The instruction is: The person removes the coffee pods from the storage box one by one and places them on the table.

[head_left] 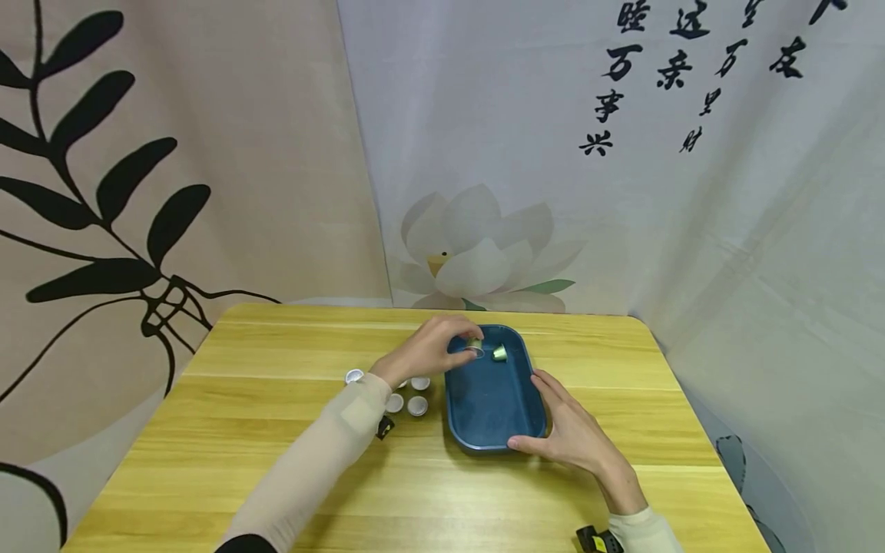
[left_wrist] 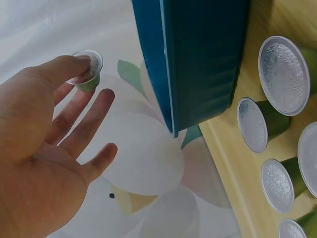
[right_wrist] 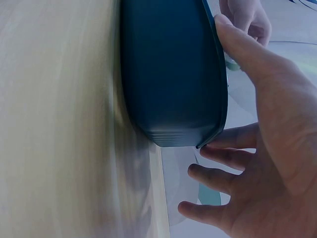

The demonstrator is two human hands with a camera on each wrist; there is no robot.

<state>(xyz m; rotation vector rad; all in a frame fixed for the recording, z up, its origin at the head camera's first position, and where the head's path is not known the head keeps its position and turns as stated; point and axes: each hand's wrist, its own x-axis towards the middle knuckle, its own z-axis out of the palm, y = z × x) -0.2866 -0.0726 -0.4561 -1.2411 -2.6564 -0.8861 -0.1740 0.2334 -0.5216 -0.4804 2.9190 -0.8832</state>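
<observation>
My left hand (head_left: 434, 346) pinches a coffee capsule (head_left: 475, 346) between thumb and fingers above the far left part of the blue tray (head_left: 489, 407). In the left wrist view this capsule (left_wrist: 87, 82) has a silver foil lid and a green body, and the other fingers are spread. Inside the tray, near its far end, another green capsule (head_left: 499, 352) lies on its side. My right hand (head_left: 574, 426) touches the tray's near right corner, thumb on the near rim and fingertips along the right side. Its fingers (right_wrist: 213, 177) are extended and spread apart in the right wrist view.
Several green capsules with silver lids stand on the wooden table (head_left: 263, 399) left of the tray, one of them a near capsule (head_left: 417, 405); my left forearm partly covers the group. A printed cloth (head_left: 484, 153) hangs behind the table's far edge.
</observation>
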